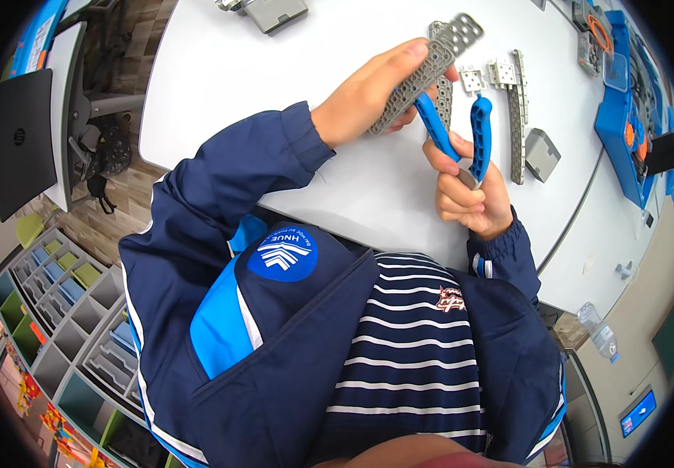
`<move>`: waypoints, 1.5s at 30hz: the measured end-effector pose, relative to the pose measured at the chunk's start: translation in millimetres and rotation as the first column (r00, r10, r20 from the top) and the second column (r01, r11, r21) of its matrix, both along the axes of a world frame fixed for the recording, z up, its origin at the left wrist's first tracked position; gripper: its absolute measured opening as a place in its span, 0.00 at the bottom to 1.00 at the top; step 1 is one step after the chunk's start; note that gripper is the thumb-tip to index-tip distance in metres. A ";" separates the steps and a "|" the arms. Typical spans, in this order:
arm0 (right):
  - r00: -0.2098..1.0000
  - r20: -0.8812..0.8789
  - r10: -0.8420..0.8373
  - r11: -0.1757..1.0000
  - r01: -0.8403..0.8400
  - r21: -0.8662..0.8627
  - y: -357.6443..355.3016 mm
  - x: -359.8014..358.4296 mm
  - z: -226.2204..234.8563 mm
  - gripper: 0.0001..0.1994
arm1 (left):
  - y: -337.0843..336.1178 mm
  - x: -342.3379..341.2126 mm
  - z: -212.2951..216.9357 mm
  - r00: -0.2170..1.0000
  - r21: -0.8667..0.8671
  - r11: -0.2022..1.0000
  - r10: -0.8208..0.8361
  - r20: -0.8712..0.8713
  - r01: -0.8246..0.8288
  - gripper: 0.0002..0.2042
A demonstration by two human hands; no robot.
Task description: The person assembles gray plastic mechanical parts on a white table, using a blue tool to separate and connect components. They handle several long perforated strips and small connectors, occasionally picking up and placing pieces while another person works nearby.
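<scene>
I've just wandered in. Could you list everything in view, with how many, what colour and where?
Perforated strips: at least two, grey, overlapping at the left hand
Blue-handled tool: one, blue and metal, in the right hand
Long strip: one, grey, table's right part
Small brackets: at least two, pale grey, by its far end
Blocks: two, grey, right of the long strip and far edge
Table: white, under these; count unclear
Bin: one, blue, far right
Bottle: one, clear, lower right
Screen: one, lit blue, lower right
Laptop: one, black, left
Trays: many, mostly grey, lower left
Jacket: one, navy, on the person
Left hand, right hand: two, bare, over the table
</scene>
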State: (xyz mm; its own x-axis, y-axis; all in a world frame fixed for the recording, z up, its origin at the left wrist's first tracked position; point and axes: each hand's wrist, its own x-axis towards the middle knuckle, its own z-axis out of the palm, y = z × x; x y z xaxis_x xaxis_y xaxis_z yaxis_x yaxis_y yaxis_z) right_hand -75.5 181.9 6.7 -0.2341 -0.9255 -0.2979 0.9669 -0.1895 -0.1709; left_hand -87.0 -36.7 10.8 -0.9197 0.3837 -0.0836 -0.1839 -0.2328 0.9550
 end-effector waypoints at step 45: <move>0.769 -0.631 0.105 0.816 0.296 0.496 -6.2 1.7 18.1 0.18 | -35.6 -19.4 2.0 0.994 0.066 0.998 0.002 0.111 -0.010 0.26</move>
State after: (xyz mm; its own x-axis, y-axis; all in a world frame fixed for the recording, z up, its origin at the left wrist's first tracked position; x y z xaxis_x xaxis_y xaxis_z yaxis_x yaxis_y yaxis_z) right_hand -73.8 175.7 24.8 -0.6224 -0.6110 -0.4891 0.5902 0.0440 -0.8060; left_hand -106.4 -72.3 12.8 -0.9085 0.3863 -0.1597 -0.2862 -0.2963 0.9112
